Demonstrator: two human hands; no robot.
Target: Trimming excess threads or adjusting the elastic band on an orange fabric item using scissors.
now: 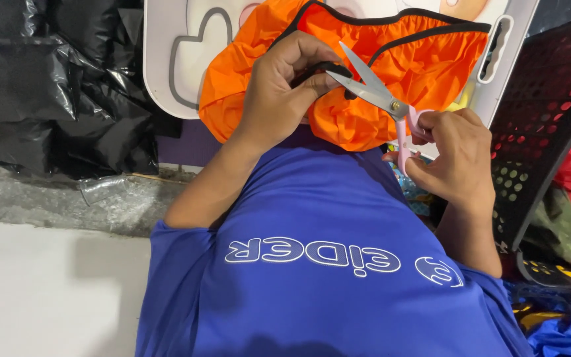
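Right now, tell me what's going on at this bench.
A person in a blue shirt is working on an orange fabric garment with black trim, which lies on a white board. The left hand pinches a bit of the black trim. The right hand holds pink-handled metal scissors, blades open and pointed at the pinched spot. A black perforated crate stands to the right.

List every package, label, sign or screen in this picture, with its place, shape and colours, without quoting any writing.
White board: top centre, behind the orange garment; rounded corners, grey outline shapes.
White lettering: across the blue shirt, with a round emblem at one end.
Black plastic bags: top left, crumpled and glossy.
No screens.
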